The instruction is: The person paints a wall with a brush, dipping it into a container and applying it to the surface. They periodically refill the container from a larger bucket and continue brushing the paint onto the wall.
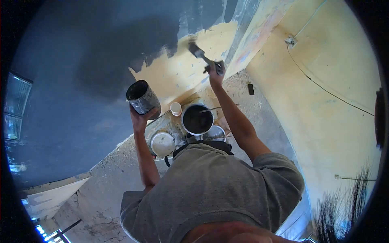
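My right hand (216, 73) is closed around the handle of a paintbrush (198, 51). The bristles meet the wall at the edge between dark grey paint (133, 44) and bare cream surface (170, 73). My left hand (142, 116) grips a paint-smeared can (146, 102) from below and the side, with dark paint showing inside its mouth. Below and between my arms stands a large bucket (197, 120) of dark paint with a stick (216, 108) across its rim. Beside it is a small white cup (176, 108).
A white-lidded bucket (163, 144) and another container (214, 133) stand near my body. A phone-like black object (251, 89) lies on the floor by the yellow wall (324, 73), where a cable (316, 83) hangs from a socket. A window (17, 106) is at far left.
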Demonstrator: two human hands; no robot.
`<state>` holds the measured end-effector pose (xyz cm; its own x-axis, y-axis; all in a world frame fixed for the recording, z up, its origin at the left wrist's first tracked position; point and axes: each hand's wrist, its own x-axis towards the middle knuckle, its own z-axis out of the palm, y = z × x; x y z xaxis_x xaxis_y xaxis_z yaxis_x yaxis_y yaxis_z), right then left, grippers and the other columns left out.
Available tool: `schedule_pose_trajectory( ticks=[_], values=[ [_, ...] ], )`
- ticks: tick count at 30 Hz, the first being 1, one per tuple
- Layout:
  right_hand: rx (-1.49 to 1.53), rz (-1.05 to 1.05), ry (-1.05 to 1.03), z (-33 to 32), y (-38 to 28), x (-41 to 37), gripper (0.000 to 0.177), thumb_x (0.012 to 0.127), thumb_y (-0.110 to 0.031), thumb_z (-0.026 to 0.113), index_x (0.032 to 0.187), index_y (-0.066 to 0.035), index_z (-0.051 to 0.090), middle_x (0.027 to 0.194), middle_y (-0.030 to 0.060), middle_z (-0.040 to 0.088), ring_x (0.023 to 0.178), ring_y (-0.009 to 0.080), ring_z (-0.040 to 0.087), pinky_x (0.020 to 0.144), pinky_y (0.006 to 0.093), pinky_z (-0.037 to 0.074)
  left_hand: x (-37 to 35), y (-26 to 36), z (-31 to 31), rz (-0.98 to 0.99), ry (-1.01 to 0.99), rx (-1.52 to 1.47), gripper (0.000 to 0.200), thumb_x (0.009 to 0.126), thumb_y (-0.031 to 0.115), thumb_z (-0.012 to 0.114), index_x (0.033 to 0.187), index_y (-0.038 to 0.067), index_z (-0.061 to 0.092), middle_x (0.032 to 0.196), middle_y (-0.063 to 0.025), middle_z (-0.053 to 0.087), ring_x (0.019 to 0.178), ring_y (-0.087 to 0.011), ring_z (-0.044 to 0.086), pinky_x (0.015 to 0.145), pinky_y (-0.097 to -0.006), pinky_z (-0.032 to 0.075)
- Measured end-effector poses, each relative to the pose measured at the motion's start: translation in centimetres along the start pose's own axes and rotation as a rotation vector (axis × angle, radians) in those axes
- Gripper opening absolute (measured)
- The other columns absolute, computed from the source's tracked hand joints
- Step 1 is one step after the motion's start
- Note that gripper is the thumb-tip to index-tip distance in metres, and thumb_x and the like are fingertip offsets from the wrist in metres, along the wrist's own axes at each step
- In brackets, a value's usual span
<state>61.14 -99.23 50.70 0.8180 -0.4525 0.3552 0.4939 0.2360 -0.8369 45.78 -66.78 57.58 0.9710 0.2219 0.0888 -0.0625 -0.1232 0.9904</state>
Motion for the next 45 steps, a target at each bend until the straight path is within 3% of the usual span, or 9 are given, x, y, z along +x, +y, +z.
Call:
schedule_pose_trajectory(
  ticks=[2,8,12,17,24,25,31,38,45],
  values=[
    [-0.016,0.204,0.094,-3.5,-1.7,-1.7,0.015,0.091,-0.013,0.059,0.087,-0.004,0.047,0.066,0.012,0.061,0.051,0.0161,0.061,0.045,0.0272,0.045,0.3,0.0,0.5,0.053,-0.034,0.005,0.087,0.051,0.017,0.09,0.124,0.0,0.046,0.113,-0.0129,0.061,0.099,-0.0243,0.062,0.087,-0.0366,0.051],
    [-0.008,0.36,0.248,-11.6,-8.7,-5.5,0.016,0.089,-0.014,0.062,0.086,-0.007,0.048,0.064,0.0121,0.061,0.049,0.0199,0.059,0.043,0.0293,0.043,0.2,-1.5,3.8,0.05,-0.219,0.066,0.086,0.052,0.015,0.091,0.123,0.002,0.044,0.112,-0.0138,0.061,0.1,-0.0234,0.061,0.086,-0.0361,0.052],
    [0.031,0.347,0.395,-13.4,-16.3,-7.1,0.015,0.091,-0.018,0.058,0.085,-0.009,0.048,0.064,0.0104,0.06,0.049,0.0198,0.057,0.043,0.0299,0.042,0.4,-5.6,7.8,-0.021,-0.378,-0.159,0.085,0.051,0.017,0.092,0.121,0.003,0.044,0.111,-0.0144,0.061,0.1,-0.0233,0.061,0.086,-0.0361,0.051],
    [0.172,0.271,0.444,-13.8,-22.2,-9.3,0.012,0.093,-0.018,0.051,0.084,-0.011,0.049,0.064,0.0093,0.058,0.047,0.0179,0.049,0.045,0.029,0.037,-0.5,-5.2,13.7,0.116,-0.557,0.032,0.089,0.049,0.024,0.093,0.12,0.002,0.044,0.109,-0.0159,0.061,0.101,-0.0255,0.062,0.087,-0.0385,0.05],
    [0.18,0.216,0.501,-13.0,-24.3,-12.6,0.01,0.093,-0.022,0.052,0.089,-0.013,0.052,0.067,0.005,0.058,0.05,0.0144,0.048,0.054,0.0283,0.038,-1.3,-2.2,20.9,0.175,-0.642,0.007,0.085,0.05,0.023,0.091,0.12,0.004,0.046,0.113,-0.0149,0.06,0.104,-0.0275,0.06,0.09,-0.0397,0.048],
    [0.186,0.21,0.497,-12.7,-24.6,-13.0,0.009,0.094,-0.022,0.052,0.09,-0.013,0.052,0.067,0.0054,0.059,0.05,0.0145,0.048,0.054,0.0283,0.038,-1.2,-1.9,21.5,0.145,-0.683,0.019,0.086,0.052,0.024,0.091,0.124,0.008,0.046,0.116,-0.011,0.061,0.105,-0.0251,0.06,0.093,-0.0401,0.048],
    [0.199,0.199,0.509,-10.5,-26.0,-14.2,0.009,0.094,-0.022,0.05,0.093,-0.013,0.05,0.068,0.0072,0.06,0.05,0.0152,0.049,0.054,0.0283,0.039,-0.9,-0.8,24.6,0.193,-0.675,-0.029,0.081,0.049,0.017,0.088,0.118,0.003,0.05,0.11,-0.0138,0.061,0.101,-0.027,0.061,0.089,-0.0383,0.048],
    [0.154,0.251,0.495,-11.1,-25.4,-14.9,0.005,0.093,-0.017,0.049,0.094,-0.013,0.045,0.07,0.0106,0.061,0.052,0.019,0.056,0.045,0.028,0.042,-0.1,-0.1,25.9,0.273,-0.653,-0.024,0.077,0.051,0.017,0.09,0.117,0.005,0.051,0.108,-0.0096,0.062,0.099,-0.0241,0.061,0.088,-0.0382,0.05],
    [0.048,0.316,0.434,-12.1,-26.5,-14.6,0.006,0.091,-0.014,0.05,0.094,-0.012,0.045,0.067,0.0108,0.06,0.052,0.0203,0.057,0.041,0.0278,0.042,0.6,-0.1,26.0,0.378,-0.54,0.089,0.077,0.047,0.02,0.089,0.113,0.003,0.053,0.105,-0.0138,0.062,0.097,-0.0292,0.061,0.087,-0.0395,0.049]
  ],
)
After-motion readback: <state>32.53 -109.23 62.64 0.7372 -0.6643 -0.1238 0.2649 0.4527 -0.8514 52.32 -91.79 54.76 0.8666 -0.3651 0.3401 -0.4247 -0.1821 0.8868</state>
